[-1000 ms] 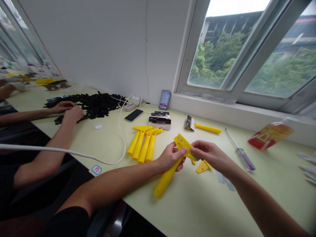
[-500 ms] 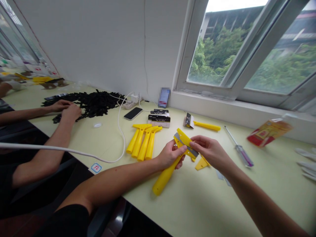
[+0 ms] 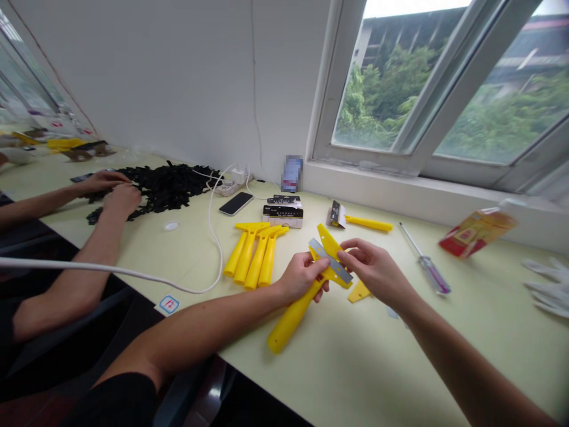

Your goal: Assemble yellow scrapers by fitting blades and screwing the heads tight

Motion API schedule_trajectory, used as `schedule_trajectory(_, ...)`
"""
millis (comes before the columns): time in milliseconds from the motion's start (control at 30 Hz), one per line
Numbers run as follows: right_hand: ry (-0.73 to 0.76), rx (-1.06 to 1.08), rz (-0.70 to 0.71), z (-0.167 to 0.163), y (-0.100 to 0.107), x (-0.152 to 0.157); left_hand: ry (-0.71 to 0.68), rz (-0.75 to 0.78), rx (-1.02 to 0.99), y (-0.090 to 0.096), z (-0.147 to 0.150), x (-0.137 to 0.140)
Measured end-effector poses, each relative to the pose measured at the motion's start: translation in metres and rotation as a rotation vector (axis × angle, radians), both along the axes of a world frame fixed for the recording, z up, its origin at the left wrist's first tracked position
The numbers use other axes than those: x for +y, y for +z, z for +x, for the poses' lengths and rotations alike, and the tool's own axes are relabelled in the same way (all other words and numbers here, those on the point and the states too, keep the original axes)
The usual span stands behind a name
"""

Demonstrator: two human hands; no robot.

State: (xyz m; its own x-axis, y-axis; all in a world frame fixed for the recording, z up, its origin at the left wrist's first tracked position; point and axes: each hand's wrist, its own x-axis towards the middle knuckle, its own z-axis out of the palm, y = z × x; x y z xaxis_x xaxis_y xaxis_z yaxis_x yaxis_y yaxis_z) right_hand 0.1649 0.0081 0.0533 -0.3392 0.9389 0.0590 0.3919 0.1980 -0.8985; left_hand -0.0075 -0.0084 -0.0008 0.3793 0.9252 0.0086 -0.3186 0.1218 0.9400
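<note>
My left hand [image 3: 299, 277] is closed around the neck of a yellow plastic scraper [image 3: 291, 320], whose handle slants down toward the table's front edge. A grey metal blade [image 3: 338, 270] lies across the scraper's head, with my left thumb on it. Pinched in my right hand [image 3: 377, 268] is a flat yellow cover plate [image 3: 328, 238], tilted just behind the blade and apart from most of it. Beneath my right hand, another yellow cover plate [image 3: 359, 292] rests on the table. Pale flat pieces [image 3: 392, 312] lie partly hidden by my right wrist.
Several yellow scrapers [image 3: 255, 255] lie side by side on the left. Behind are a phone [image 3: 236, 203], black packages [image 3: 283, 214] and a packaged scraper [image 3: 368, 223]. A screwdriver [image 3: 429, 267], pouch [image 3: 478, 232] and gloves [image 3: 549, 287] lie right. A co-worker's hands [image 3: 120, 198] touch black pieces [image 3: 171, 187].
The cover plate in my right hand has lifted away from the blade, so more of the blade shows. The whole view has shifted slightly.
</note>
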Motion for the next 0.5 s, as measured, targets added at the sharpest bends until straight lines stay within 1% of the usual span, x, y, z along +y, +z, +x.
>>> schedule_trajectory(67, -0.014, -0.006, -0.002, 0.001, 0.001, 0.0, 0.007, -0.008, 0.003, -0.001, 0.0, 0.001)
schedule_trajectory(233, -0.072, 0.011, 0.061, 0.011, 0.003, 0.006, 0.031, -0.015, 0.008, 0.002, 0.0, 0.0)
schedule_trajectory(400, -0.084, 0.053, 0.07, 0.02, 0.006, 0.01, 0.071, -0.055, 0.02, 0.007, 0.0, -0.002)
schedule_trajectory(500, -0.057, 0.002, 0.124, 0.022, 0.006, 0.01, 0.066, -0.045, 0.018, 0.007, 0.0, -0.002)
